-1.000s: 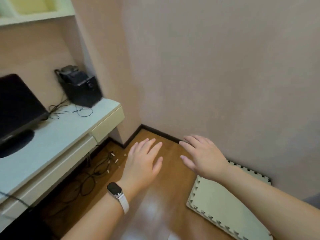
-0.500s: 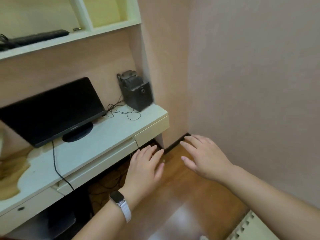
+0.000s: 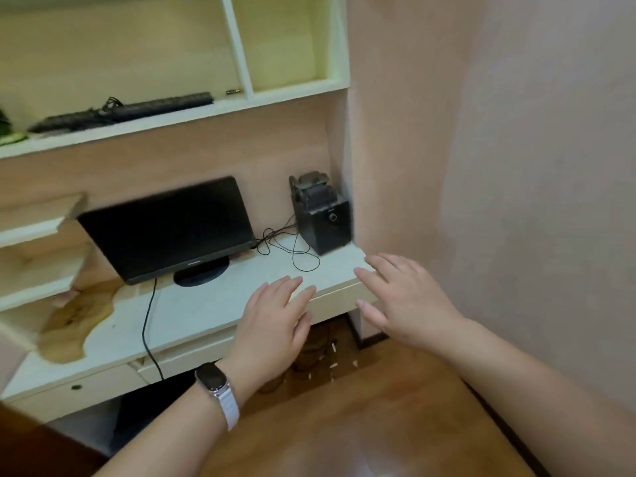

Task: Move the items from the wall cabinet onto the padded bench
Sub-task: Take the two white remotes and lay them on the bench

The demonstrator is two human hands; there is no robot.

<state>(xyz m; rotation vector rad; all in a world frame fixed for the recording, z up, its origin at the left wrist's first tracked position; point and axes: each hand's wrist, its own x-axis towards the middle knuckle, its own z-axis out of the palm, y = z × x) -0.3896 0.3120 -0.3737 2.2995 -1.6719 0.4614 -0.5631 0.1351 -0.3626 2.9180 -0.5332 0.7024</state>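
The pale wall cabinet (image 3: 296,92) hangs above the desk, with open compartments. A black keyboard (image 3: 124,111) with a tangled cable lies on its lower shelf, and a small brass-coloured object (image 3: 234,92) sits by the divider. Something green (image 3: 8,134) shows at the shelf's left edge. My left hand (image 3: 275,321), a watch on its wrist, hovers flat and empty over the desk's front edge. My right hand (image 3: 402,301) is spread and empty near the desk's right corner. The padded bench is out of view.
A black monitor (image 3: 168,228) and a black speaker (image 3: 321,215) with loose cables stand on the white desk (image 3: 206,304). Small side shelves (image 3: 38,235) are at the left. A pink wall (image 3: 516,166) closes the right side. Cables and small white bits lie on the wooden floor (image 3: 344,407).
The view has swung left and upward from the floor mat and corner to the desk and wall cabinet. Both hands stay spread and empty in front of me.
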